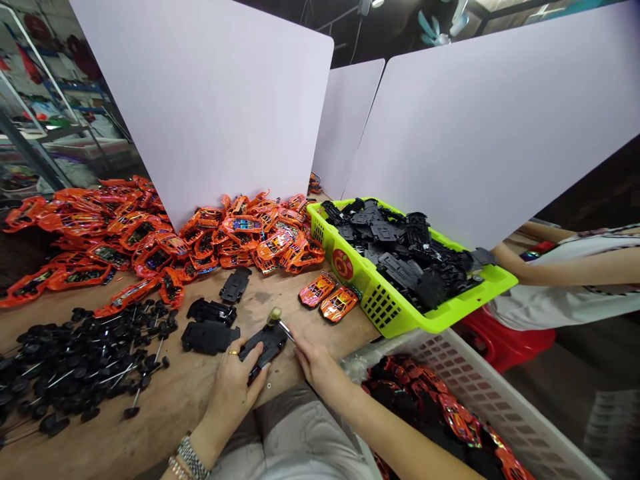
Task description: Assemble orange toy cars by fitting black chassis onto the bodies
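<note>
My left hand [235,377], with a ring on one finger, grips a black toy car chassis [267,343] at the table's front edge. In my right hand [315,360] is the thin metal shaft of a small hammer, its brass-coloured head [274,316] over the chassis's far end. Whether the head touches the chassis I cannot tell. Left of it lie a black chassis [210,337], another chassis [213,311] behind that, and a third chassis [235,285] farther back. Two orange toy cars [339,304] sit side by side to the right.
Wheel axles [75,367] are heaped at left, with orange car shells [270,233] piled behind. A lime green basket [385,303] holds black chassis. Below it, a white crate [480,373] contains orange cars. White partitions [225,100] stand behind; another person's arm [565,267] is at right.
</note>
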`<state>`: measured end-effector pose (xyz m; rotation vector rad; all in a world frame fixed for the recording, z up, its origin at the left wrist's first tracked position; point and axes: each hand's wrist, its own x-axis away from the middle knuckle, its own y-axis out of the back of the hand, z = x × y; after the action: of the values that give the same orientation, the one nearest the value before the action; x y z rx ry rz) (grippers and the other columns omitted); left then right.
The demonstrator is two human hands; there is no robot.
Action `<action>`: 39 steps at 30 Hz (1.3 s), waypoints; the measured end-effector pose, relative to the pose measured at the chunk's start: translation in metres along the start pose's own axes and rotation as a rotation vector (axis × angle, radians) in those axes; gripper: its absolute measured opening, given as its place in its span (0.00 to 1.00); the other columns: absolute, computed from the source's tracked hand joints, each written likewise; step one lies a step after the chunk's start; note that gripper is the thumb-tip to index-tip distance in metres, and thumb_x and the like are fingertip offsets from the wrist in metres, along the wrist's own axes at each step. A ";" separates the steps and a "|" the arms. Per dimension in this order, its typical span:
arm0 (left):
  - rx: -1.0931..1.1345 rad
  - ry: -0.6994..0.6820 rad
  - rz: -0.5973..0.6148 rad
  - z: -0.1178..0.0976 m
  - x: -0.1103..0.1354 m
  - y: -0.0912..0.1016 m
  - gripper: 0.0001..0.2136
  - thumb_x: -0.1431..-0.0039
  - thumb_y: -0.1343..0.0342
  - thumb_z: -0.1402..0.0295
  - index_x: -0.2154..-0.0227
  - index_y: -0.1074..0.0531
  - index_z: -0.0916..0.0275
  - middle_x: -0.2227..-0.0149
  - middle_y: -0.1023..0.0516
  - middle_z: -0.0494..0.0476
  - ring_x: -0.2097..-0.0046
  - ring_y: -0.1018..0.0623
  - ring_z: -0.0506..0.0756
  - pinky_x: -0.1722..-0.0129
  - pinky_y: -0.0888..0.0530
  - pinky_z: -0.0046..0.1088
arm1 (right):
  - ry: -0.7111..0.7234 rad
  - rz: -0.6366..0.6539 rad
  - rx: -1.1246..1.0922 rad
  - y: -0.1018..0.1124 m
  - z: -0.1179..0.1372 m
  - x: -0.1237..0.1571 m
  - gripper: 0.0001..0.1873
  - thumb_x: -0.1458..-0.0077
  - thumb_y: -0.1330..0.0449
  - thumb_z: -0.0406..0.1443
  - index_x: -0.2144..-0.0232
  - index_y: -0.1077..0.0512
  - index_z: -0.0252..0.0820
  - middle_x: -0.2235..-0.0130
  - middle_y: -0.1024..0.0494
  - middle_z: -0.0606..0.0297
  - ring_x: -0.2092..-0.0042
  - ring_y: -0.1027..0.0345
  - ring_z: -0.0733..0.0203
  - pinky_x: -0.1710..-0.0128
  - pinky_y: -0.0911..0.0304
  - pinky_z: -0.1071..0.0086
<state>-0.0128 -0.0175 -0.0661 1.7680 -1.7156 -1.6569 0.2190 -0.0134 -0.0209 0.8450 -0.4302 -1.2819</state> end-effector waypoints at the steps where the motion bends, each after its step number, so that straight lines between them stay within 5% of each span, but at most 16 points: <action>1: 0.014 0.021 0.004 0.000 -0.001 0.002 0.14 0.38 0.45 0.64 0.52 0.26 0.62 0.51 0.28 0.68 0.53 0.23 0.63 0.56 0.22 0.42 | -0.007 0.066 0.055 -0.001 0.001 -0.005 0.27 0.34 0.53 0.31 0.34 0.42 0.47 0.60 0.23 0.56 0.59 0.27 0.55 0.59 0.33 0.67; 5: 0.142 0.151 0.074 -0.005 -0.007 0.015 0.13 0.36 0.47 0.62 0.53 0.26 0.60 0.52 0.24 0.64 0.50 0.22 0.62 0.53 0.23 0.43 | -0.056 0.184 0.272 -0.002 -0.001 -0.028 0.29 0.34 0.52 0.31 0.33 0.45 0.49 0.56 0.25 0.55 0.58 0.28 0.54 0.59 0.35 0.66; 8: 0.211 0.215 0.088 -0.012 -0.007 0.026 0.12 0.35 0.50 0.62 0.55 0.25 0.58 0.52 0.23 0.62 0.50 0.22 0.60 0.51 0.24 0.42 | -0.025 0.131 0.347 0.000 0.001 -0.042 0.27 0.36 0.48 0.30 0.36 0.39 0.47 0.49 0.28 0.51 0.50 0.32 0.49 0.52 0.36 0.60; 12: 0.255 0.295 0.027 -0.015 -0.004 0.030 0.12 0.36 0.48 0.60 0.57 0.25 0.59 0.60 0.22 0.60 0.58 0.20 0.59 0.58 0.23 0.38 | 0.219 -0.024 0.086 -0.001 0.020 -0.045 0.21 0.36 0.45 0.33 0.41 0.33 0.48 0.42 0.32 0.54 0.41 0.39 0.49 0.42 0.44 0.55; 15: 0.287 0.380 -0.032 -0.014 -0.005 0.027 0.12 0.38 0.46 0.57 0.62 0.26 0.59 0.63 0.21 0.58 0.61 0.20 0.59 0.62 0.24 0.36 | 0.378 0.102 -0.190 -0.008 0.031 -0.045 0.18 0.37 0.42 0.35 0.45 0.32 0.47 0.49 0.25 0.59 0.47 0.33 0.56 0.45 0.41 0.60; 20: 0.362 0.555 -0.127 -0.018 -0.010 0.018 0.13 0.39 0.46 0.55 0.64 0.27 0.60 0.65 0.20 0.57 0.63 0.21 0.58 0.64 0.25 0.34 | 0.336 0.145 -0.404 -0.025 0.027 -0.055 0.13 0.41 0.37 0.32 0.53 0.28 0.41 0.56 0.22 0.60 0.54 0.29 0.58 0.52 0.36 0.66; 23: 0.421 0.609 -0.190 -0.021 -0.011 0.012 0.12 0.38 0.46 0.56 0.64 0.28 0.60 0.65 0.21 0.56 0.64 0.22 0.57 0.63 0.25 0.33 | 0.311 0.109 -0.441 -0.030 0.022 -0.060 0.17 0.44 0.34 0.31 0.52 0.27 0.41 0.56 0.24 0.60 0.55 0.30 0.58 0.54 0.35 0.67; 28: 0.393 0.589 -0.230 -0.024 -0.012 0.008 0.11 0.38 0.46 0.58 0.69 0.29 0.60 0.69 0.24 0.54 0.65 0.24 0.55 0.65 0.27 0.30 | 0.291 0.091 -0.460 -0.032 0.023 -0.059 0.08 0.44 0.35 0.31 0.61 0.23 0.41 0.62 0.24 0.62 0.59 0.30 0.60 0.58 0.35 0.69; 33: 0.423 0.599 -0.160 -0.024 -0.009 0.012 0.11 0.37 0.48 0.57 0.63 0.29 0.59 0.64 0.23 0.56 0.60 0.23 0.56 0.59 0.26 0.33 | 0.288 0.094 -0.481 -0.028 0.022 -0.055 0.07 0.43 0.35 0.34 0.60 0.23 0.41 0.62 0.23 0.62 0.60 0.29 0.60 0.58 0.35 0.69; 39: 0.465 0.615 -0.046 -0.023 -0.005 0.018 0.14 0.37 0.50 0.55 0.56 0.33 0.59 0.57 0.23 0.61 0.54 0.23 0.59 0.55 0.26 0.38 | 0.425 0.406 -0.321 -0.002 0.028 -0.084 0.09 0.39 0.39 0.36 0.58 0.21 0.41 0.61 0.18 0.62 0.62 0.27 0.62 0.61 0.37 0.73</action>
<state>-0.0047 -0.0315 -0.0415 2.2067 -1.8269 -0.6147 0.1755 0.0578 0.0093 0.6881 -0.0453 -0.7418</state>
